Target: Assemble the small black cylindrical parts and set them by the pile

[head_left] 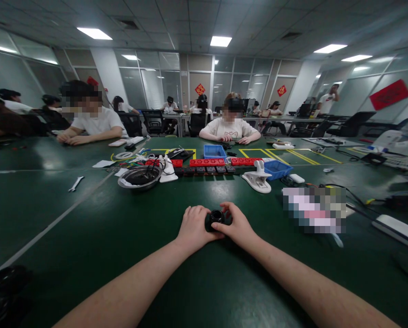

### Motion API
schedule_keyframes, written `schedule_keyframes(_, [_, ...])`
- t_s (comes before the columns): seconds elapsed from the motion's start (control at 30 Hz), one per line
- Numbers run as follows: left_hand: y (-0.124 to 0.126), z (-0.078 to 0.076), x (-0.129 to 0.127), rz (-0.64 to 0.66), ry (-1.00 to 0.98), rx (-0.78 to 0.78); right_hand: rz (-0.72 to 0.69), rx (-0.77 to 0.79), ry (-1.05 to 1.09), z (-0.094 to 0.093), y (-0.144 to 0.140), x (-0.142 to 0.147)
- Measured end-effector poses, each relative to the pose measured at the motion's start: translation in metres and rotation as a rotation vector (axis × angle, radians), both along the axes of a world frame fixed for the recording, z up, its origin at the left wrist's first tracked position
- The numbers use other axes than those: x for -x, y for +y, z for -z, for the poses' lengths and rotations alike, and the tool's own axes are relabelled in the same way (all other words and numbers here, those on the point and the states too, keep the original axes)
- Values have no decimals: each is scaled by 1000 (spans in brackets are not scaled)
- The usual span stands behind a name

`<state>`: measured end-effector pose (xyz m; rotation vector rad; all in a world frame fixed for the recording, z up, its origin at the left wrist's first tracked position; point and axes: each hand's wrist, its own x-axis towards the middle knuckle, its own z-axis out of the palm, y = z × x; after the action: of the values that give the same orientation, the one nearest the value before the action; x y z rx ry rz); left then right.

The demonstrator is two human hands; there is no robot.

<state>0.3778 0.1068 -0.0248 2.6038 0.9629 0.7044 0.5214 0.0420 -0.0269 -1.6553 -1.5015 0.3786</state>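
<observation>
A small black round part with a hollow centre [216, 217] rests on the dark green table [87, 237] straight in front of me. My left hand [193, 228] is closed against its left side, and my right hand [237, 225] is closed against its right side, with the thumb over the top. Both hands grip the part between them, low on the table top. What lies under the part is hidden by my fingers.
Beyond my hands lie a metal bowl with cables [139, 176], a white clamp [258, 180], red and black power strips [207, 165], two blue bins [214, 151] and a wrench [75, 183]. People sit across the table. A white device [397, 230] lies at right.
</observation>
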Motion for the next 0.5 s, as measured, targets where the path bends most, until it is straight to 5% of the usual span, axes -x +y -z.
schedule_keyframes(0.27, [2, 3, -3, 4, 11, -1, -15, -59, -98, -2, -2, 6])
schedule_keyframes(0.5, [15, 0, 6, 251, -5, 129, -283, 52, -49, -18, -7, -10])
